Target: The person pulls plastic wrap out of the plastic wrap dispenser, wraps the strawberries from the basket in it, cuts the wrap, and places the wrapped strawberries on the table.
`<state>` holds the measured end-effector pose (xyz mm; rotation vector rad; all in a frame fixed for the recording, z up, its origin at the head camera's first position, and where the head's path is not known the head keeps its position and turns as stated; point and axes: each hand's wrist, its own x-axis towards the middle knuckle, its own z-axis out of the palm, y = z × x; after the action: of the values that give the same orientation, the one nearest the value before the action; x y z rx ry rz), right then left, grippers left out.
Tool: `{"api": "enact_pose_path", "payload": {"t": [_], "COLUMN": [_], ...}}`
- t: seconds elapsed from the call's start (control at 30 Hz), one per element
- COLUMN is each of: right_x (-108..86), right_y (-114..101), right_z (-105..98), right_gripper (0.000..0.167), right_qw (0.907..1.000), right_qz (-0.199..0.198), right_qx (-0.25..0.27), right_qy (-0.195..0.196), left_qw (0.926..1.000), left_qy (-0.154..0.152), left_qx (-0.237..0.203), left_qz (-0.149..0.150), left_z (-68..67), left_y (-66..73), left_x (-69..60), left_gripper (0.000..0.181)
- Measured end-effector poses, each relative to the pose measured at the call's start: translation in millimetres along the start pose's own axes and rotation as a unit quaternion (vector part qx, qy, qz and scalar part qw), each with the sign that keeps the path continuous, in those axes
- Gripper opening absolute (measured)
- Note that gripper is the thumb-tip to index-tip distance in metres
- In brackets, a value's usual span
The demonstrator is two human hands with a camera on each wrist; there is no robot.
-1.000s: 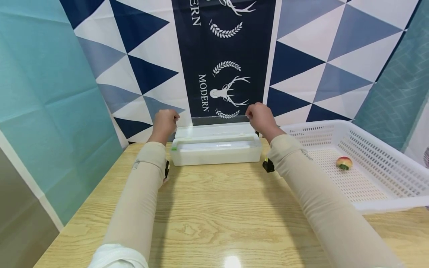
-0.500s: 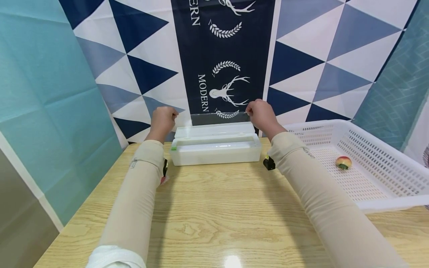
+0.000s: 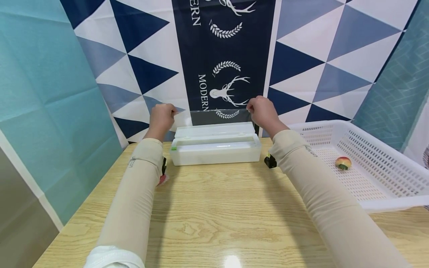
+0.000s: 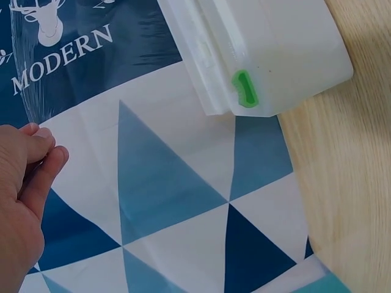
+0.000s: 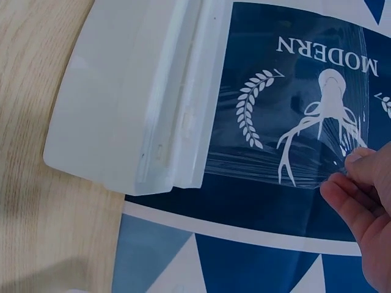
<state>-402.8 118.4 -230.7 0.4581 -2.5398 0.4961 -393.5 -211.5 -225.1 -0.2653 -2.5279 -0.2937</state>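
A white cling film dispenser box [image 3: 216,156] stands at the back of the table, its lid [image 3: 214,130] raised. From it a clear sheet of cling film [image 5: 293,116] stretches up in front of the patterned backdrop. My left hand [image 3: 161,121] pinches one top corner of the sheet between thumb and fingers, above the box's left end. At the other corner, my right hand [image 3: 264,114] pinches the film, which creases toward the fingertips in the right wrist view. A green slider [image 4: 245,89] sits on the box's left end.
A white perforated basket [image 3: 382,206] stands on the right of the wooden table [image 3: 214,208], with a small red-and-yellow fruit-like item [image 3: 343,163] in it. The patterned cloth [image 3: 228,48] hangs close behind the box. A small red item [image 3: 162,179] partly shows beside the left forearm.
Both hands have risen slightly, drawing the film's top edge higher above the box. The left hand has also shifted a little to the left. The box has stayed in place.
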Motion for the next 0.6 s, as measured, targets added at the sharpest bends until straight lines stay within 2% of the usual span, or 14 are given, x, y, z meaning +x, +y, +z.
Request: {"api": "enact_pose_path", "payload": {"t": [0.27,0.6], "right_x": [3.4,8.2], "right_y": [-3,-6], "right_z": [-7,-14], "right_gripper": [0.016,0.019], "right_qw": [0.9999,1.0000], "right_qz": [-0.012,0.005], "right_qx": [-0.007,0.004], "right_qy": [0.007,0.007], "left_qw": [0.9998,0.9998], "left_qy": [0.016,0.013], "left_qx": [-0.004,-0.005], "left_qz": [0.013,-0.012], "left_z": [-6.6,-14.1], "left_y": [0.3,4.8], "left_x": [0.8,2.3], "left_gripper": [0.032,0.030]}}
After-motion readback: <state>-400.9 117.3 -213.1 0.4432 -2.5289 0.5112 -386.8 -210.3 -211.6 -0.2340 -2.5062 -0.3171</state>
